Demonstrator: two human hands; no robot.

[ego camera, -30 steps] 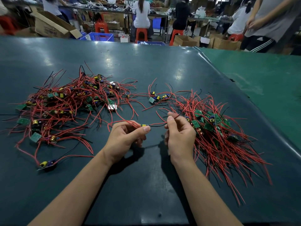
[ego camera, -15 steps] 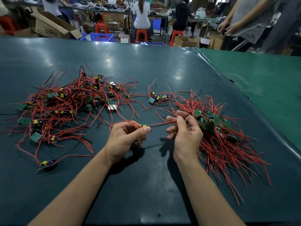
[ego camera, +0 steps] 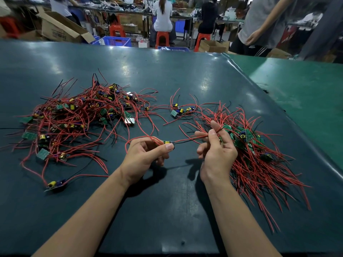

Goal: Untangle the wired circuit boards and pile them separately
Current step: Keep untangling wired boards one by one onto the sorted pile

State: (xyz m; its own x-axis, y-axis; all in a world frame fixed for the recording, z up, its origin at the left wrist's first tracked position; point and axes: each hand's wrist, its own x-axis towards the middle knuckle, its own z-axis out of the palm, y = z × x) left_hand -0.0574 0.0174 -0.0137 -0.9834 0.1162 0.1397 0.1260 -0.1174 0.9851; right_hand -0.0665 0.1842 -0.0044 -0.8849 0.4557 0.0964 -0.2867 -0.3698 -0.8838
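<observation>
Both raised: left hand (ego camera: pixel 146 155) pinches board (ego camera: pixel 168 142), right hand (ego camera: pixel 216 149) seemingly wires (ego camera: pixel 193 139).

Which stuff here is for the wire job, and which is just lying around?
For the job: left hand, right hand, held circuit board, tangled heap, sorted pile, small cluster.
Just around: cardboard box, blue crate, orange stools.

2 hands: left hand (ego camera: pixel 146 156), right hand (ego camera: pixel 216 154). 2 large heaps of red-wired circuit boards, left heap (ego camera: pixel 74 123) and right heap (ego camera: pixel 259 158). 1 small cluster (ego camera: pixel 181 110) between. 1 stray board (ego camera: pixel 55 184). 3 orange stools (ego camera: pixel 162 38).
</observation>
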